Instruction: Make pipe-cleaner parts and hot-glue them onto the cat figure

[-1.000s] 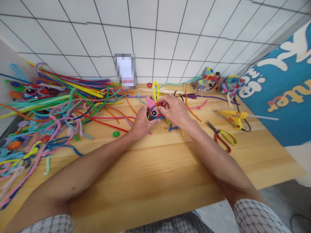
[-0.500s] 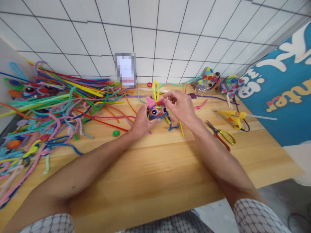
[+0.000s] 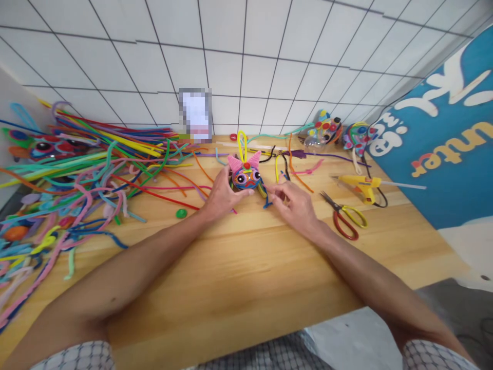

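A small ball-shaped craft animal (image 3: 246, 174) with two pink ears, big eyes and a yellow loop on top stands on the wooden table (image 3: 246, 277). My left hand (image 3: 220, 196) curls round its left side and grips it. To the right, my right hand (image 3: 293, 204) rests low on the table with its fingertips pinched at a short blue pipe cleaner (image 3: 267, 202) lying beside the figure.
A big heap of coloured pipe cleaners (image 3: 77, 169) covers the left side. A green button (image 3: 181, 213) lies near my left wrist. Red-and-yellow scissors (image 3: 344, 218) and a yellow glue gun (image 3: 362, 185) lie to the right. Finished figures (image 3: 327, 128) stand by the tiled wall.
My right hand came off the top of the figure and dropped to the table beside it, at the blue pipe cleaner. The pink ears now show. My left hand kept its hold.
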The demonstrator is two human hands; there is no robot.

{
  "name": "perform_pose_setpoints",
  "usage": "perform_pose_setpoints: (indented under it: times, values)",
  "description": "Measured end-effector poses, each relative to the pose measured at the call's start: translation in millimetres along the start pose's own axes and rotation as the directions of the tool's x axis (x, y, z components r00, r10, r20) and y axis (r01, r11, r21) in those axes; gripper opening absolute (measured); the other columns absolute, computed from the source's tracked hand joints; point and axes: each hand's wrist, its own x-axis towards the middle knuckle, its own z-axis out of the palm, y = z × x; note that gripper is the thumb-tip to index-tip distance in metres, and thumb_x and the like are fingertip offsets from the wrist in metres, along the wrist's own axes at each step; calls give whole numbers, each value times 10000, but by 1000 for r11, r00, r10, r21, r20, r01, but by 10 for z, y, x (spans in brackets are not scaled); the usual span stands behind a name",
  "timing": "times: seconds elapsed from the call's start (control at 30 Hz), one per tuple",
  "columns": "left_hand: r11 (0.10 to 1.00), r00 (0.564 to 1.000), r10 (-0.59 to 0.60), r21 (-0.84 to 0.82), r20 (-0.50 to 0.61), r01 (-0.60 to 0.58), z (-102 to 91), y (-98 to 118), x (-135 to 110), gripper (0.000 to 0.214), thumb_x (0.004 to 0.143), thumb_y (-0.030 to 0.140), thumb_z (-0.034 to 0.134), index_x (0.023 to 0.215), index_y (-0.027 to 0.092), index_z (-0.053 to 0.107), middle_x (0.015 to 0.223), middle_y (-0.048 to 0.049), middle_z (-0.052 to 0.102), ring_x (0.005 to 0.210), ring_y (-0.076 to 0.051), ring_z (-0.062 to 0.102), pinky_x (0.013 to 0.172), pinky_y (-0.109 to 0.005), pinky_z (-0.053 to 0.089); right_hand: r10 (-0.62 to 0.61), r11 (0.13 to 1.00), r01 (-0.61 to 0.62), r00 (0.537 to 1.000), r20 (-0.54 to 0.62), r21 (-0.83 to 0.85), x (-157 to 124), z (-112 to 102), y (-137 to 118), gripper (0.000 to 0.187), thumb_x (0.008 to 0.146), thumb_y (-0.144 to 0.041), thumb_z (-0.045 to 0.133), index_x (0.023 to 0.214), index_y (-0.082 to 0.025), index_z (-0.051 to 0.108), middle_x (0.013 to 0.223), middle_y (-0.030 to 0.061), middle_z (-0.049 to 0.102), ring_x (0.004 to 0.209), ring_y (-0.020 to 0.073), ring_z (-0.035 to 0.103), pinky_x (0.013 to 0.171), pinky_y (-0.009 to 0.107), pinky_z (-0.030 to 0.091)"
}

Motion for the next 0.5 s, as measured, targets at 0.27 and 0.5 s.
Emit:
perform_pose_setpoints:
  times: [0.27,0.5]
  values:
    - [1000,1000,-10,-25,16,11,-14,38,7,726,735,359,900,1332,183,525,1372,-152,660,1257,-311,673,1106,-504,543,-7,997,0,995,100,72,-210,187,75,148,1001,-274,610,1094,-257,724,981,80,787,877,242,744,816,397,592]
    - [1000,1000,7,-14,7,-7,-11,7,-4,711,753,359,910,1340,212,536,1393,-137,649,1269,-301,668,1132,-506,530,33,995,-39,997,68,93,-198,153,85,142,989,-297,630,1083,-271,733,948,66,789,865,246,743,824,412,592]
